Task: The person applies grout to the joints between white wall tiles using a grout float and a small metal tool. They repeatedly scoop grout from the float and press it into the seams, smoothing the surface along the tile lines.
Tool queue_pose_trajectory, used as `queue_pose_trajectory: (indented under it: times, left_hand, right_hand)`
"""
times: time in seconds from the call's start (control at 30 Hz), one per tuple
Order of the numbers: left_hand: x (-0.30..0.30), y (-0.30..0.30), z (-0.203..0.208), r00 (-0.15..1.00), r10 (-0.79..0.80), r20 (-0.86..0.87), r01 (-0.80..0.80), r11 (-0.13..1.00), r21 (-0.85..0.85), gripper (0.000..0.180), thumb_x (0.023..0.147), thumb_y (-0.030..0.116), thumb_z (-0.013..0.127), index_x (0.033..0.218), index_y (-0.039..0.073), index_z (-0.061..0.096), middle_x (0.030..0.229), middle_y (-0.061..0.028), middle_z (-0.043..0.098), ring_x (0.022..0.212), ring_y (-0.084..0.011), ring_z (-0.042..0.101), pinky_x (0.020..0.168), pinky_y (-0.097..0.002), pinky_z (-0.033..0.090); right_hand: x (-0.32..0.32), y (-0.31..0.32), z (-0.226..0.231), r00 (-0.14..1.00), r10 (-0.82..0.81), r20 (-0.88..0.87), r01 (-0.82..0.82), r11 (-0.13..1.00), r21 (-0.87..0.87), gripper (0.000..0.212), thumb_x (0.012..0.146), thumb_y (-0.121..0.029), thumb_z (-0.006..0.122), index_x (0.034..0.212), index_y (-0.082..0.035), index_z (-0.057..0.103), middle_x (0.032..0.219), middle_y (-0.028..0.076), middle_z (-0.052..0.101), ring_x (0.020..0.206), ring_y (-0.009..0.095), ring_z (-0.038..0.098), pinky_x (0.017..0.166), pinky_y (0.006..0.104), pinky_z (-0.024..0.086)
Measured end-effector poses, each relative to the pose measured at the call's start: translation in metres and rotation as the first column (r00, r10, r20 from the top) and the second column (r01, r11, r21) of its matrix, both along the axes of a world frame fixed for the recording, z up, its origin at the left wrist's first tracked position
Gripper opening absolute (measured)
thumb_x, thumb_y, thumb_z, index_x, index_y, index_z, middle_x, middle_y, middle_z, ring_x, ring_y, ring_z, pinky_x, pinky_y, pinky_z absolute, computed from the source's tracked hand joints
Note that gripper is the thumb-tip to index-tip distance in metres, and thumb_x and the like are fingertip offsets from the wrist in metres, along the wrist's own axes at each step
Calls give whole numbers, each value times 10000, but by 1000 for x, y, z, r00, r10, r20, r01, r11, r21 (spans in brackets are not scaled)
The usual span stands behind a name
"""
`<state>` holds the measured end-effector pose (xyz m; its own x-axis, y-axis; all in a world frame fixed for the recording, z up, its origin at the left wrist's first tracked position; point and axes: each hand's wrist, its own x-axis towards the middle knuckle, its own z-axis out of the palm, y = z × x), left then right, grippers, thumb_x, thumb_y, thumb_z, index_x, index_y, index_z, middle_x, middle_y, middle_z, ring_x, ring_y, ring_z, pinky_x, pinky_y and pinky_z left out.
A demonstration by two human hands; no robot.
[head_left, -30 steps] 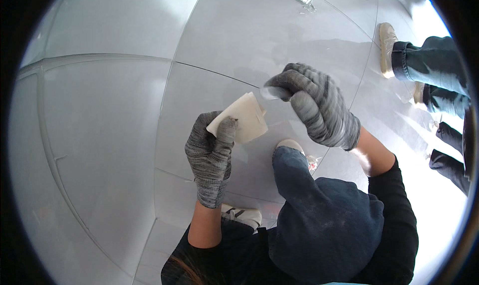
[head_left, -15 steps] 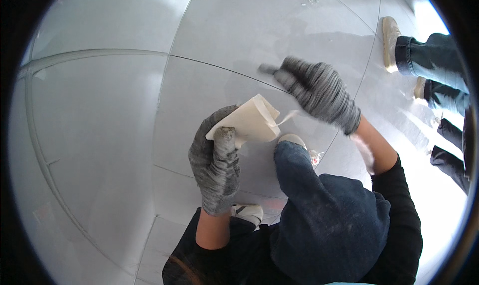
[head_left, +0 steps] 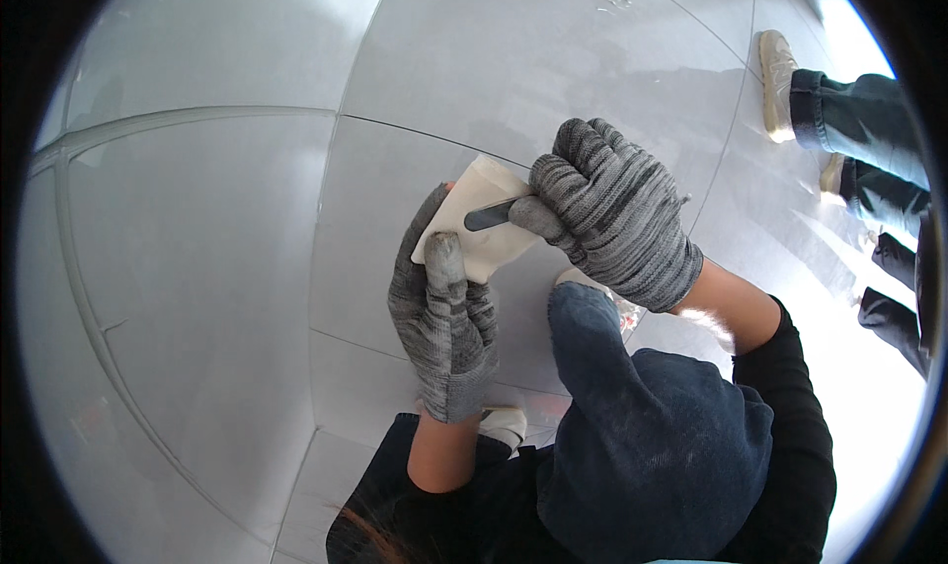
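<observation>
My left hand (head_left: pixel 446 317), in a grey striped knit glove, grips a cream-coloured flat piece (head_left: pixel 486 181), its thumb on the near face and its fingers behind. Whether the piece is card, paper or something stiffer I cannot tell. At its upper left edge a bare fingertip (head_left: pixel 450 186) shows. My right hand (head_left: pixel 612 213), gloved alike, is closed round a small flat metal blade (head_left: pixel 484 215) with a rounded end. The blade lies across the face of the cream piece; its handle end is hidden in my fist.
Grey glossy tiles (head_left: pixel 434 60) make up the floor, and a pale panelled surface (head_left: pixel 197 268) rises along the left. My bent knee in dark blue trousers (head_left: pixel 652 436) is below my hands. Other people's legs (head_left: pixel 859 120) stand at the right.
My right hand has come down and left, bringing the blade onto the cream piece. A thin pale strip at the piece's right edge no longer shows. My left hand has shifted slightly right.
</observation>
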<state>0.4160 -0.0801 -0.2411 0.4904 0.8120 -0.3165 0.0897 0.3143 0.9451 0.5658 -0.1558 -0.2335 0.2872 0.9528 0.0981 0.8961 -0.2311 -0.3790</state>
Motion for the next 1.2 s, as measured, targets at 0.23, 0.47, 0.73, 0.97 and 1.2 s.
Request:
queue_pose_trajectory:
  times: [0.23, 0.47, 0.73, 0.97, 1.2]
  left_hand:
    - [11, -11, -3, 990, 141, 21, -141, 990, 10, 506, 955, 374, 490, 1241, -43, 519, 1137, -167, 585, 1003, -203, 571, 867, -322, 479]
    - [13, -5, -13, 987, 155, 51, -158, 984, 78, 441, 934, 331, 560, 1222, -3, 548, 1123, -119, 596, 1041, -197, 558, 857, -338, 496]
    - [-31, 44, -103, 961, 241, 133, -171, 902, -396, 500, 892, 314, 627, 1262, 3, 498, 1173, -117, 547, 1045, -198, 558, 862, -292, 517]
    - [-87, 41, -204, 954, 296, 34, -252, 863, -437, 450, 902, 319, 614, 1211, 0, 538, 1131, -76, 577, 1015, -172, 569, 834, -278, 516]
    - [-109, 35, -243, 908, 413, 74, -313, 782, -539, 464, 893, 275, 630, 1224, -15, 486, 1162, -88, 548, 1051, -191, 547, 885, -305, 500]
  right_hand:
    - [2, 2, -1, 982, -116, -151, 115, 993, -16, 340, 897, -411, 546, 870, -76, 592, 780, 81, 547, 561, 182, 594, 466, 282, 478]
    - [43, 12, -24, 748, -420, -513, 390, 905, -173, 250, 946, -278, 516, 953, -34, 567, 675, 102, 558, 582, 202, 554, 555, 329, 471]
    - [58, 104, -32, 741, -102, -663, 314, 926, 209, 202, 917, -228, 583, 895, -28, 594, 743, 114, 587, 670, 223, 576, 645, 348, 478]
    - [40, 204, 12, 894, 278, -350, 63, 697, 714, 206, 823, -234, 681, 863, -37, 636, 782, 90, 606, 626, 234, 574, 644, 345, 501]
    - [38, 250, 18, 940, 322, -112, -83, 534, 841, 171, 834, -163, 656, 916, -14, 628, 938, 135, 605, 772, 272, 628, 681, 325, 522]
